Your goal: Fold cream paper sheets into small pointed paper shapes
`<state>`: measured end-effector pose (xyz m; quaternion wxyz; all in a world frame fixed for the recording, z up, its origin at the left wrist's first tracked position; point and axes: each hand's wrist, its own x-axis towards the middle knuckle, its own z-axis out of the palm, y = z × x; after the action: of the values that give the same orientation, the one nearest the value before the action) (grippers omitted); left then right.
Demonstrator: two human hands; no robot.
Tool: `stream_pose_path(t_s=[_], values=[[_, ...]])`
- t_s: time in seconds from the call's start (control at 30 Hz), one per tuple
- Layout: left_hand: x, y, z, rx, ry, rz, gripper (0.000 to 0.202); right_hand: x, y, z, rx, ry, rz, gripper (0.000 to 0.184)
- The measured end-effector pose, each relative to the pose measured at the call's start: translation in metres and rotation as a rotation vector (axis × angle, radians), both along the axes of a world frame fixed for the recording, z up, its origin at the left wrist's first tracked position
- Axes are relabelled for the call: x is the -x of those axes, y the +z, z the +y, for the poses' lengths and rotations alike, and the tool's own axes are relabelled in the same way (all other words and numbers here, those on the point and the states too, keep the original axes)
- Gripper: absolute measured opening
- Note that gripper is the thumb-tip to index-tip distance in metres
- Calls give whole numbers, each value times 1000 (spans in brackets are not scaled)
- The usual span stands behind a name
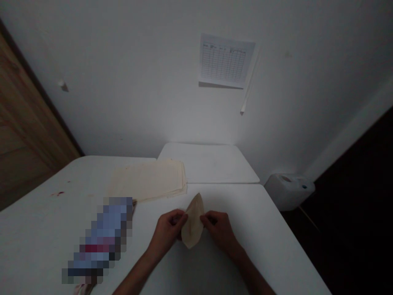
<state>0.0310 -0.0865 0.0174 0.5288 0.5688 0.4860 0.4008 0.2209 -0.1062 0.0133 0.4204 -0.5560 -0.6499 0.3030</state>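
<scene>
A small cream piece of folded paper or cloth (193,223) stands up between my two hands above the white table (46,229). My left hand (168,233) pinches its left edge with closed fingers. On the other side, my right hand (218,229) grips the right edge, fingers also closed. Just beyond, a flat stack of cream sheets (150,180) lies on the table.
A blurred-out object (101,241) lies at my left on the table. A second white table (211,164) abuts the far edge, against the wall. A printed sheet (225,61) hangs on the wall. A white container (290,190) sits on the dark floor at right; a wooden door (21,135) is at left.
</scene>
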Motion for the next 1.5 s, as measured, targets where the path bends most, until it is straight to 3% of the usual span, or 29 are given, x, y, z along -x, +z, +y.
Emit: stream_pose_path(t_s=[0.3,0.63,0.83,1.2,1.37,1.5], values=[[0,-9,1,53,-143,25,44,-1,0,0,-9,43,58,28],[2,-6,2,35,-154,-17,38,-1,-4,1,17,74,74,26],[2,-15,2,-10,-146,43,39,-1,-3,1,-8,93,81,27],[2,-9,-2,-51,-107,103,39,-1,2,-2,-2,139,117,26],[1,-7,1,-71,-82,89,38,0,3,-2,-4,99,137,25],[-2,0,-4,-200,75,181,38,-1,2,0,-10,21,123,25]])
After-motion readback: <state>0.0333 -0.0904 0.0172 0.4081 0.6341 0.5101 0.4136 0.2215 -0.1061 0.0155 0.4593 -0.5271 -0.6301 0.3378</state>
